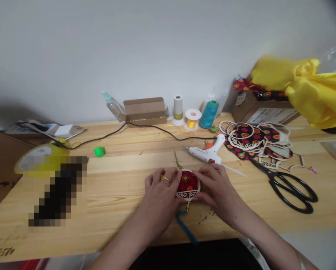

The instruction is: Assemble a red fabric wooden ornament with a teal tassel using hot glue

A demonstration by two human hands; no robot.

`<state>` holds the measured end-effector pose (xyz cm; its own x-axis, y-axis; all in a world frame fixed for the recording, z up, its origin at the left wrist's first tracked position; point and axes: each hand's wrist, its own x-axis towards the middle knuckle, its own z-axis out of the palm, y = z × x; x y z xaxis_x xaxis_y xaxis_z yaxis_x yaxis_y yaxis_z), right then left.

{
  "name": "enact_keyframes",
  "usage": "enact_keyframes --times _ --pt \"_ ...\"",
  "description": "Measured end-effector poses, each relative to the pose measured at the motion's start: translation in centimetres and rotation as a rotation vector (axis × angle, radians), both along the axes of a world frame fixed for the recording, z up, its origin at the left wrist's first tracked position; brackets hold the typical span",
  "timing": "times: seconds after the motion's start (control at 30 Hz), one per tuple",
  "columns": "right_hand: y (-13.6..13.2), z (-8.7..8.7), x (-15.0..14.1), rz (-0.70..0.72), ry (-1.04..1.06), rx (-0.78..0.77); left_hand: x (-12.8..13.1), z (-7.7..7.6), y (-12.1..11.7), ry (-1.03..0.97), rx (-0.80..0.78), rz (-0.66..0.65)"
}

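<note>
A round tasselled pendant (187, 180) lies on the table between my hands. Dark red patterned fabric fills its pale wooden frame, which has a fretwork band along the bottom. A teal tassel (186, 227) hangs from its lower end towards me, and a thin green cord (178, 160) runs out at the top. With fingers bent against the pendant's left edge, my left hand (163, 193) grips it; a gold ring is on one finger. On the opposite edge, my right hand (217, 191) holds it between thumb and fingers. Fingertips hide parts of the rim.
Beyond my right hand lies a white glue gun (208, 152) with a black cable. Black-handled scissors (288, 183) and a pile of wooden frames and fabric (252, 138) are at right. Thread spools (208, 114) and an open cardboard box (145, 110) stand along the wall. A green cap (99, 151) sits left.
</note>
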<state>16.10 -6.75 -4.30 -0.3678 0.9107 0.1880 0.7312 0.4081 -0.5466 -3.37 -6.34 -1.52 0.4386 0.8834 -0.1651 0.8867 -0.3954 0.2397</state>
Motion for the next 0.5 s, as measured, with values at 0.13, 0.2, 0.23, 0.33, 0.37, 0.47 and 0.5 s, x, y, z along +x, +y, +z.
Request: enact_keyframes --times 0.13,0.2,0.23,0.33,0.37,0.47,0.5 --pt "-0.03 0.14 -0.02 0.009 0.001 -0.002 -0.07 -0.12 -0.08 -0.031 -0.013 0.010" --pt "-0.06 0.21 -0.02 0.010 0.003 -0.008 -0.11 -0.30 -0.10 -0.058 -0.025 0.019" --pt "-0.07 0.24 -0.02 0.008 0.007 -0.013 -0.13 -0.38 -0.10 -0.074 -0.027 0.025" --pt "-0.09 0.31 -0.02 0.010 0.028 -0.019 -0.11 -0.52 -0.12 -0.128 -0.024 0.055" --pt "-0.09 0.34 -0.03 0.014 0.029 -0.017 -0.09 -0.52 -0.14 -0.147 -0.025 0.064" --pt "-0.10 0.46 -0.13 0.018 -0.004 -0.013 -0.04 -0.47 -0.21 -0.201 -0.029 0.075" --pt "-0.10 0.50 -0.17 0.015 -0.016 -0.015 -0.05 -0.48 -0.23 -0.217 -0.031 0.075"
